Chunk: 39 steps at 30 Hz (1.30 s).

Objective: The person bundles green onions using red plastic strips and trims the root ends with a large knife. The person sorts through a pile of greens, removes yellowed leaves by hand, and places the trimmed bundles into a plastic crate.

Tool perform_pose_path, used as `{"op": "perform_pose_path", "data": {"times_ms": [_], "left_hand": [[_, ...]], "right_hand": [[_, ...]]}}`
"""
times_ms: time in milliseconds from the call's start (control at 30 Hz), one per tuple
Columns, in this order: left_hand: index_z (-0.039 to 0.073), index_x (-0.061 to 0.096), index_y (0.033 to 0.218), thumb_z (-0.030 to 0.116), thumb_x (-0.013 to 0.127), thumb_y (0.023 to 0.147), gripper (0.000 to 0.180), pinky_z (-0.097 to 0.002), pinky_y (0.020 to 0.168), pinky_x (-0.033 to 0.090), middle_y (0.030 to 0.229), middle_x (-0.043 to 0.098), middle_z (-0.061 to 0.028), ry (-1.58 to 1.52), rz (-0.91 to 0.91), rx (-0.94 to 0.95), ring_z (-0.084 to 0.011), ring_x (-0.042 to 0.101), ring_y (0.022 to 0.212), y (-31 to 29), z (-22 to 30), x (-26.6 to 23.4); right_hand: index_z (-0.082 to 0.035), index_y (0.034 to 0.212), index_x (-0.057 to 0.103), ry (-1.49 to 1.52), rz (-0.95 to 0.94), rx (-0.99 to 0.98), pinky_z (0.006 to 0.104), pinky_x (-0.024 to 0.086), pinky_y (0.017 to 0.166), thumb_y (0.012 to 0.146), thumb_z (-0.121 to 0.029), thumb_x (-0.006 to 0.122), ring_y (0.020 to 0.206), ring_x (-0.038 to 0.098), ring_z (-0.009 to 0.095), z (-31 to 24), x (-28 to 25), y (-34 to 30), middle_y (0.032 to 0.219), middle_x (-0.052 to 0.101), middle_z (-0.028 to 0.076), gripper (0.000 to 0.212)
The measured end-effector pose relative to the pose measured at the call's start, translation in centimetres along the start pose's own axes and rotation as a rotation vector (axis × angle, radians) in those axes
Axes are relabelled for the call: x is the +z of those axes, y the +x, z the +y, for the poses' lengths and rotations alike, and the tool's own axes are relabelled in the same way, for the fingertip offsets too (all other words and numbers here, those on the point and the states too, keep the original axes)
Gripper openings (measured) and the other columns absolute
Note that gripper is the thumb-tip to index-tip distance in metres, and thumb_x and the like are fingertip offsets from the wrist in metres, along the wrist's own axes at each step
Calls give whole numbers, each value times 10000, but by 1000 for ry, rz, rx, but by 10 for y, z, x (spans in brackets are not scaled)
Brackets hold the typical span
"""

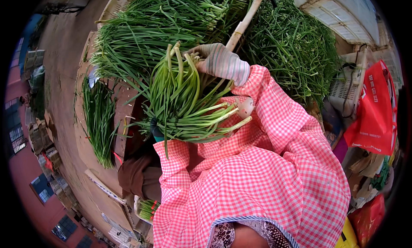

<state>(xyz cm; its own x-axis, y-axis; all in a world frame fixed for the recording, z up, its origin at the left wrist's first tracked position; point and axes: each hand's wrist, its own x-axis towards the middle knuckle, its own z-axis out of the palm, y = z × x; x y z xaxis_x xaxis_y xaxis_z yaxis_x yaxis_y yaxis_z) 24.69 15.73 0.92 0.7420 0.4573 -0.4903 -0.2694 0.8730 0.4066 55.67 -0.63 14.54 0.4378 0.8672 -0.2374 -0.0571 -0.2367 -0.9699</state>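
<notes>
A loose bunch of garlic chives (pixel 184 98) is in front of my chest, some pale stem ends up and others pointing right. My right hand (pixel 223 63), in a striped knit glove, curls round stems at the bunch's upper right. My left hand (pixel 156 130) is at its lower left, where only a dark bit of glove and a teal cuff show; the leaves cover its fingers, and the stalks stretch rightward from it. Beyond my hands lies a big heap of chives (pixel 159 29), leaves mostly aligned. A smaller pile of chives (pixel 98 119) lies to the left.
A looser green heap (pixel 292 50) fills the far right, and a pale pole (pixel 246 20) slants between the heaps. White plastic crates (pixel 339 12) and a red bag (pixel 373 110) stand at the right. Tied green bundles (pixel 148 209) sit by my left side. Pavement (pixel 64 85) runs along the left.
</notes>
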Motion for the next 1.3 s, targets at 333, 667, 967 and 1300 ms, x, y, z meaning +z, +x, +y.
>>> {"op": "perform_pose_path", "data": {"times_ms": [333, 667, 967, 1300], "left_hand": [[-76, 564, 1071, 134, 442, 797, 366, -463, 834, 513, 1069, 594, -240, 45, 57, 36, -352, 605, 944, -8, 1, 15], [-66, 581, 1039, 146, 456, 814, 333, -477, 825, 515, 1037, 611, -227, 31, -57, -15, -348, 614, 922, 0, 1, 10], [-36, 543, 1126, 198, 472, 776, 427, -500, 908, 453, 1117, 579, -222, -175, -108, -149, -366, 570, 1011, -20, 1, 43], [-8, 550, 1117, 207, 461, 777, 411, -487, 886, 458, 1097, 589, -208, -73, -32, -65, -368, 576, 978, -25, -20, 86]], "right_hand": [[-51, 835, 677, -171, 531, -46, 231, 355, 438, 773, -75, 383, 494, 461, 75, 17, -87, -72, 591, 576, 34, 302], [-18, 1266, 461, -252, 288, 96, 260, 472, 799, 764, -293, 643, 872, 619, 166, 0, -52, -95, 989, 649, 128, 600], [26, 966, 621, -275, 187, -55, 324, 479, 686, 790, -203, 560, 740, 616, 211, 0, -16, -41, 791, 646, 147, 295], [0, 857, 624, -410, 466, -93, 288, 466, 599, 814, -166, 483, 639, 592, 174, 29, -55, -92, 707, 629, 109, 221]]}}
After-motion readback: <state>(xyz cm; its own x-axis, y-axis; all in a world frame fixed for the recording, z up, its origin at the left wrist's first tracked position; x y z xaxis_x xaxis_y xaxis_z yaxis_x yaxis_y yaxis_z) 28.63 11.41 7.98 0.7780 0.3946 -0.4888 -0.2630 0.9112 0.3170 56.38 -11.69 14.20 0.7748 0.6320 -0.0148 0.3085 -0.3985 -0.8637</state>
